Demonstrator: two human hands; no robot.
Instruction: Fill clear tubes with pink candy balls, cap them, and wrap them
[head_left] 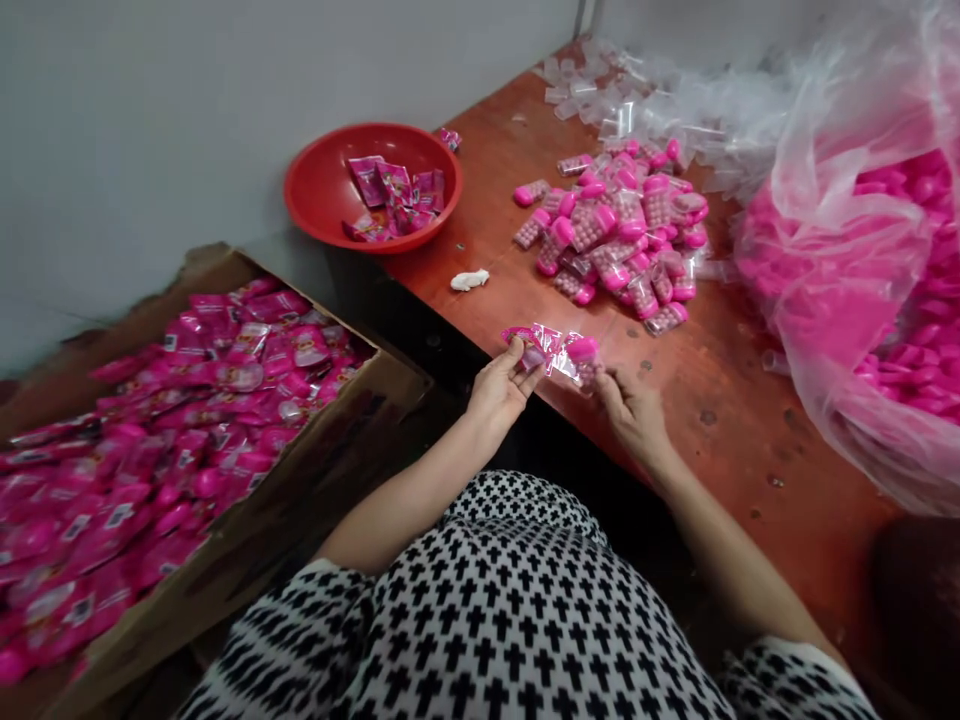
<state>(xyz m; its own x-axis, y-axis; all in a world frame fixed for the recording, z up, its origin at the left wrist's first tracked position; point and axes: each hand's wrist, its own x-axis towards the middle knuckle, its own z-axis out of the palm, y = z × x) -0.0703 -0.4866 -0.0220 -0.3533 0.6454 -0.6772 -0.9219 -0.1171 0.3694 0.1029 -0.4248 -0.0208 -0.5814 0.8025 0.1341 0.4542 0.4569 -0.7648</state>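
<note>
At the table's front edge, my left hand (499, 398) pinches the left end of a small shiny pink plastic packet (551, 345). A clear candy container with a pink cap (582, 349) lies at the packet's right end. My right hand (634, 412) has its thumb and fingers closed on the lower end of that container. Glare hides whether the container is inside the packet or against it. Just beyond my hands is a pile of similar candy containers (615, 225), with pink caps and small round candies inside.
A red bowl (300, 205) with several pink packets stands at the table's far left. Below it, a cardboard box (390, 375) is full of filled pink packets (150, 450). Clear tubes (626, 118) lie at the back. A translucent bag (817, 330) of pink caps sits right. A crumpled white scrap (469, 280) lies near the edge.
</note>
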